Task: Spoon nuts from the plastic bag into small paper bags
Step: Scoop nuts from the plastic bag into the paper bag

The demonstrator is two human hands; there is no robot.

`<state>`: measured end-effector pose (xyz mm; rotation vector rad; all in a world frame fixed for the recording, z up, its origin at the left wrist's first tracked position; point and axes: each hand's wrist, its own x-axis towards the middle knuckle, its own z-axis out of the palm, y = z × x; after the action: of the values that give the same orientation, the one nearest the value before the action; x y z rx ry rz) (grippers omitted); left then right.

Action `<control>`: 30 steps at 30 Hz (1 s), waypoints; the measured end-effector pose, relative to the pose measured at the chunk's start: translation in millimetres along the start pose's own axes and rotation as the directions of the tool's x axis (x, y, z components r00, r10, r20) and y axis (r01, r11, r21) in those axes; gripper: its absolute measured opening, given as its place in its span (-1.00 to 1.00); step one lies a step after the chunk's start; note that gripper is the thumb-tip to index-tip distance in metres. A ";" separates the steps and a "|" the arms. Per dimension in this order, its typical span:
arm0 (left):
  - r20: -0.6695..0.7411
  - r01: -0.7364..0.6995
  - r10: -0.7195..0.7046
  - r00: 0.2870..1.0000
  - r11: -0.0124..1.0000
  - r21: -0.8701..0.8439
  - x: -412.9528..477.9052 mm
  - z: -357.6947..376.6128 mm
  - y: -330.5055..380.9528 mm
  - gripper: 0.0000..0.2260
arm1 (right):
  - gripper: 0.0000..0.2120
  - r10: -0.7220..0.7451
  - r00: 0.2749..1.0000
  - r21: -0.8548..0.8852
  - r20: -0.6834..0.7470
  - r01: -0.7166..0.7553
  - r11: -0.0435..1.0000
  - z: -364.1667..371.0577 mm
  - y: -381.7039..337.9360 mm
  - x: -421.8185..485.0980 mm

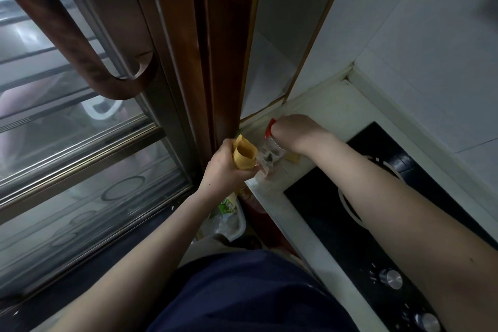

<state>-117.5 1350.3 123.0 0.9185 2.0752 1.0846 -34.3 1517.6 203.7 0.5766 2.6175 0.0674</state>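
The left hand is wrapped around the lower part of a small paper bag, fingers curled round it, holding it upright with its mouth open toward the camera. The right hand is bent downward over a clear plastic bag and holds something with a red end, probably the spoon's handle; how its fingers close on it is hidden beneath the hand. The plastic bag sits on the pale counter, touching the paper bag, with dark pieces inside that are likely the nuts. Beside it lies a black stove top with metal knobs, and a brown door frame rises behind the hands.

The paper bag looks light and thin, easy to crush, so a loose hold low on its body keeps the mouth open. The plastic bag appears soft and slippery, likely to slump or slide when scooped from. The nuts seem small and loose, apt to roll off a tilted spoon.
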 end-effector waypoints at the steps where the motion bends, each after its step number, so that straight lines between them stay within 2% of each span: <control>1: 0.001 0.002 -0.002 1.000 1.000 0.004 0.0 -0.4 -0.4 -0.44 | -0.84 -0.007 1.000 -0.019 -0.009 0.007 1.000 1.5 3.1 1.7; 3: 0.004 0.005 -0.005 1.000 1.000 0.015 0.0 -1.0 -1.0 -0.43 | -0.78 -0.022 0.999 -0.053 -0.043 0.020 0.998 5.9 8.1 5.4; 6: 0.010 0.012 -0.012 1.000 1.000 0.027 -0.4 -1.1 -2.3 -0.40 | -0.79 -0.043 0.996 -0.093 -0.078 0.036 0.995 14.4 10.4 7.1; 8: 0.023 0.012 -0.013 1.000 0.999 0.030 -0.7 -0.4 -3.8 -0.41 | -0.76 -0.034 0.996 -0.066 -0.084 0.028 0.997 22.1 12.4 8.0; 12: 0.039 0.024 -0.026 0.999 0.999 0.044 0.3 1.7 -7.6 -0.43 | -0.75 0.075 0.997 0.044 -0.017 -0.074 0.996 35.6 19.4 11.1; 16: 0.067 0.043 -0.046 0.997 0.998 0.052 1.3 4.6 -12.3 -0.45 | -0.73 0.209 0.971 0.182 0.116 -0.228 0.957 44.6 28.7 10.0; 19: 0.086 0.058 -0.064 0.994 0.996 0.064 2.1 6.3 -16.9 -0.44 | -0.70 0.231 0.959 0.252 0.161 -0.267 0.930 45.3 34.2 8.6; 22: 0.086 0.077 -0.084 0.993 0.994 0.081 3.4 5.8 -21.6 -0.42 | -0.84 0.209 0.970 0.265 0.124 -0.236 0.935 41.2 34.3 9.4; 24: 0.086 0.086 -0.093 0.992 0.993 0.083 4.0 5.4 -24.6 -0.41 | -0.90 0.188 0.981 0.224 0.043 -0.192 0.956 34.1 31.7 9.3; 27: 0.093 0.094 -0.102 0.990 0.992 0.087 4.4 6.3 -26.6 -0.37 | -0.82 0.067 0.992 0.036 -0.105 -0.064 0.997 26.9 23.6 8.5; 30: 0.102 0.092 -0.101 0.990 0.992 0.091 5.1 7.2 -27.2 -0.31 | -0.79 -0.061 0.986 -0.064 -0.153 0.052 0.997 29.9 13.1 10.0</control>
<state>-122.9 1346.0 95.2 0.8880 2.0687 0.8836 -24.1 1532.1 174.6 0.4938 2.7694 0.1787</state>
